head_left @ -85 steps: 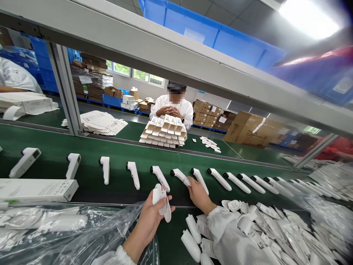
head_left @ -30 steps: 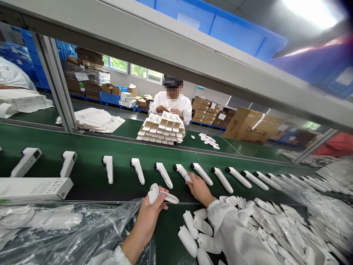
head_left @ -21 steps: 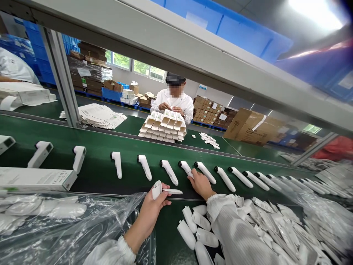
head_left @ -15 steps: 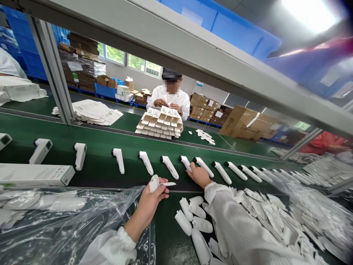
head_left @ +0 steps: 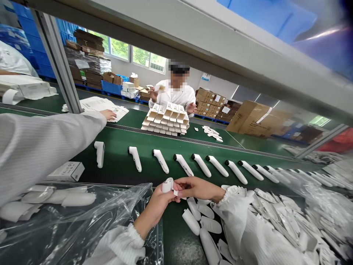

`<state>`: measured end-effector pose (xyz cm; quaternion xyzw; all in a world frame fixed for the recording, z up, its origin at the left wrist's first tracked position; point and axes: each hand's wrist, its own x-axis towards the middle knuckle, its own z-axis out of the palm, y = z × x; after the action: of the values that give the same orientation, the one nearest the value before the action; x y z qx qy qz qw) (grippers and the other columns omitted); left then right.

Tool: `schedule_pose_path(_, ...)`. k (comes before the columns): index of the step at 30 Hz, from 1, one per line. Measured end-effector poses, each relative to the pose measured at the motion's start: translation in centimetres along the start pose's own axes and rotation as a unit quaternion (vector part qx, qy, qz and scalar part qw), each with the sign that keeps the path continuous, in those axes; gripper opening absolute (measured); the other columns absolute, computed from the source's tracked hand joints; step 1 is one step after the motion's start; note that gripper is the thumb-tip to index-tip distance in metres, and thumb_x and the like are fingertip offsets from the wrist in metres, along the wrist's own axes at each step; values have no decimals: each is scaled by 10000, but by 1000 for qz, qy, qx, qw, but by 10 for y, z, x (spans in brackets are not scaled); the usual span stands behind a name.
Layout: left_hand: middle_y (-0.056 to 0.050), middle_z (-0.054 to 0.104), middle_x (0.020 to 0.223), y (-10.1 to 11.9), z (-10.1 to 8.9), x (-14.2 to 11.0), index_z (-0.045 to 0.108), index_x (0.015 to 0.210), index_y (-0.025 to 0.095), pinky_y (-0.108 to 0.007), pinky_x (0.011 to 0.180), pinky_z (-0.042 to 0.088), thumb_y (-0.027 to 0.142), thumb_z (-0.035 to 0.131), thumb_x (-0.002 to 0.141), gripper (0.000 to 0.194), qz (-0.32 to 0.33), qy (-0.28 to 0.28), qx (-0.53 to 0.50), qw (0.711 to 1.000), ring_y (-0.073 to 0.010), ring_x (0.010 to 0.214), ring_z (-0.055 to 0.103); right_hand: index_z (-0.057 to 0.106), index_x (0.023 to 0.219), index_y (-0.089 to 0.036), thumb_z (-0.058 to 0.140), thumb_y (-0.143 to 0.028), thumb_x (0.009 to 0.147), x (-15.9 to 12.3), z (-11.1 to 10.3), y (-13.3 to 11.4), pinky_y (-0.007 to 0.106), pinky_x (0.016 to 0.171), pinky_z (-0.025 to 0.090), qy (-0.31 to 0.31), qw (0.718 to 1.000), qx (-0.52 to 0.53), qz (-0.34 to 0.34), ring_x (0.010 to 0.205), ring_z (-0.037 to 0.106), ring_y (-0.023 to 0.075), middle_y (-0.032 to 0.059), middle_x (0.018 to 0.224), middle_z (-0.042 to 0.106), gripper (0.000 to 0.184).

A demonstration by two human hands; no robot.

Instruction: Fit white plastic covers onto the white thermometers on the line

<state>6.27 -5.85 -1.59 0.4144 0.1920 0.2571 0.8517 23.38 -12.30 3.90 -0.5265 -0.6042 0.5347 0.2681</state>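
– Why are the left hand [head_left: 158, 204] and right hand [head_left: 200, 188] so close together?
– The left grips a white cover [head_left: 167, 186] above the counter [head_left: 176, 243], the right pinches a small white piece [head_left: 175, 193] just beside it, seemingly to steady both
– And the handheld devices [head_left: 182, 163], lined up beyond?
– Spaced, I'd judge, for picking up singly
– What's hard to make out?
– How the pieces meet is masked, and a co-worker's sleeve [head_left: 49, 143] hides part of a white box [head_left: 70, 172]

The right hand [head_left: 199, 187] has moved from the devices [head_left: 201, 165] to the left hand [head_left: 157, 201].
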Motion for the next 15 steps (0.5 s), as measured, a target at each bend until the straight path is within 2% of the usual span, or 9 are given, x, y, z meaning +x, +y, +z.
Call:
schedule_pose_path(3, -51, 643, 829, 0, 0, -1, 684, 764, 132, -302, 681, 496, 171, 770, 637, 159, -11, 1, 1, 1000, -170, 711, 592, 688, 1078, -189, 732, -511, 818, 3, -3, 5, 306, 833, 454, -29, 996, 76, 32, 905, 597, 182, 36, 951, 679, 417)
schedule_pose_path(5, -61, 647, 875, -1, -1, -1, 692, 834, 137, -308, 672, 500, 177, 774, 650, 205, -12, 17, -4, 1000, -186, 745, 605, 698, 1057, -186, 791, -463, 758, 0, -12, 17, 285, 776, 448, -8, 995, 90, 51, 854, 592, 173, 32, 924, 670, 418)
schedule_pose_path(7, -63, 643, 949, -4, -3, -1, 681, 945, 159, -289, 623, 484, 181, 776, 663, 299, -8, 46, -16, 999, -174, 748, 596, 712, 969, -174, 820, -405, 716, -5, -25, 34, 267, 689, 420, 64, 993, 83, 60, 752, 563, 154, 20, 838, 649, 360)
schedule_pose_path(8, -63, 636, 987, -5, -4, -1, 666, 1007, 172, -274, 590, 465, 182, 775, 669, 355, -6, 61, -26, 998, -161, 735, 584, 710, 910, -170, 815, -393, 708, -9, -32, 43, 264, 645, 400, 120, 987, 81, 64, 696, 539, 146, 10, 776, 627, 319)
schedule_pose_path(11, -79, 613, 1065, -7, -9, 1, 604, 1163, 187, -249, 533, 410, 216, 744, 714, 472, -9, 88, -66, 994, -141, 725, 556, 690, 859, -181, 748, -383, 730, -15, -54, 67, 273, 597, 368, 273, 957, 60, 79, 629, 505, 144, -8, 703, 588, 247)
schedule_pose_path(15, -88, 601, 1045, -5, -13, 3, 575, 1194, 175, -250, 543, 402, 322, 644, 826, 403, -28, 87, -120, 989, -144, 745, 540, 707, 903, -191, 647, -298, 779, -16, -69, 84, 304, 674, 411, 368, 918, -99, 114, 732, 581, 196, 27, 801, 648, 174)
